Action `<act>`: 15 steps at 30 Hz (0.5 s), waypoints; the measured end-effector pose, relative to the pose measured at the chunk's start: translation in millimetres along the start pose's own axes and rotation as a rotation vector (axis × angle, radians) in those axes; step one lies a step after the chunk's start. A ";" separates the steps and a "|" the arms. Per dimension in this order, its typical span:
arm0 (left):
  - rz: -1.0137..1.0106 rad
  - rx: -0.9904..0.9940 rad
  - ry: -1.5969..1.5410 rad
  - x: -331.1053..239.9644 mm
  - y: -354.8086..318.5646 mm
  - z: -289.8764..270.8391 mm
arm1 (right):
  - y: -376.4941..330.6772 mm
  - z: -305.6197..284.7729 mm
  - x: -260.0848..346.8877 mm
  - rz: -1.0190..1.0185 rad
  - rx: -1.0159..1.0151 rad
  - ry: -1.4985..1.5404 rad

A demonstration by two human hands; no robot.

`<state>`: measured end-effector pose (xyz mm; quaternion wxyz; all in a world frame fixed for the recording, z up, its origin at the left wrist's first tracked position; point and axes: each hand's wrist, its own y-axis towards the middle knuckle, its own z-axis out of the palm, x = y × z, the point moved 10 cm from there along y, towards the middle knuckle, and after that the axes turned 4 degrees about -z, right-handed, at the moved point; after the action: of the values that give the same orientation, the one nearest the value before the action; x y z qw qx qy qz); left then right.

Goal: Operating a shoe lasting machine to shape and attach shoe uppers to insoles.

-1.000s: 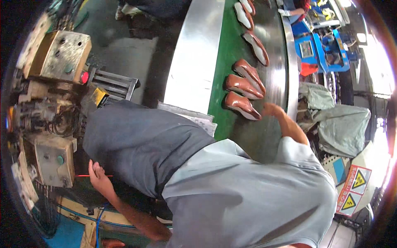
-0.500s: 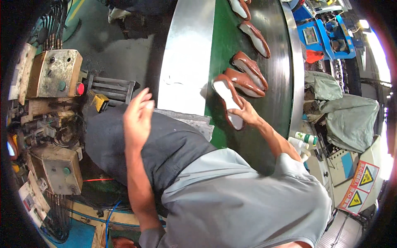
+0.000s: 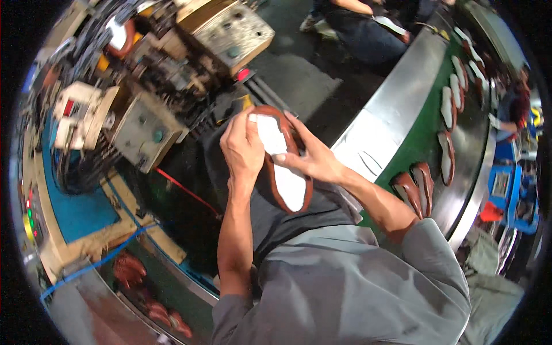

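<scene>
A brown leather shoe (image 3: 291, 187) with a white underside facing up is in front of me, over my lap. My left hand (image 3: 242, 145) grips its left edge near the far end, thumb on the white bottom. My right hand (image 3: 315, 155) holds the opposite side, its thumb pressed onto the middle of the underside and its fingers along the brown upper. To the right, a pair of brown shoes (image 3: 413, 190) rests on the green conveyor belt (image 3: 386, 170), apart from my hands.
More white-bottomed brown shoes (image 3: 447, 155) line the belt. Left stands a machine with a control box (image 3: 150, 131), a red button (image 3: 242, 75) and another shoe (image 3: 119, 38) in it. Reddish-brown pieces (image 3: 130, 270) lie at lower left. Another person (image 3: 362, 40) sits beyond, holding a shoe.
My right hand has lifted the shoe off the belt and brought it left over my lap. My left hand, empty before, now grips it too. The view has turned left toward the machine.
</scene>
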<state>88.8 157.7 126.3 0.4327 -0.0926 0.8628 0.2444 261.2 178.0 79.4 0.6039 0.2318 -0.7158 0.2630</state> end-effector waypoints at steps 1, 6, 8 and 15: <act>-0.006 0.028 -0.006 1.7 -8.1 -5.9 | 20.8 11.2 7.2 -0.159 -0.040 -0.074; -0.139 0.098 -0.275 46.4 -30.9 -29.4 | 54.6 61.3 0.7 -0.128 0.095 0.012; -0.213 0.043 -0.351 62.2 -34.2 -33.1 | 60.7 76.1 1.8 -0.167 0.092 0.066; -0.241 -0.158 -0.254 78.2 -50.7 -41.1 | 67.1 95.9 -5.6 -0.186 0.025 -0.048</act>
<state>31.2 97.4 67.9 0.5557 -0.1972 0.7621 0.2674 147.4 165.8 54.8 0.6055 0.3110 -0.7020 0.2093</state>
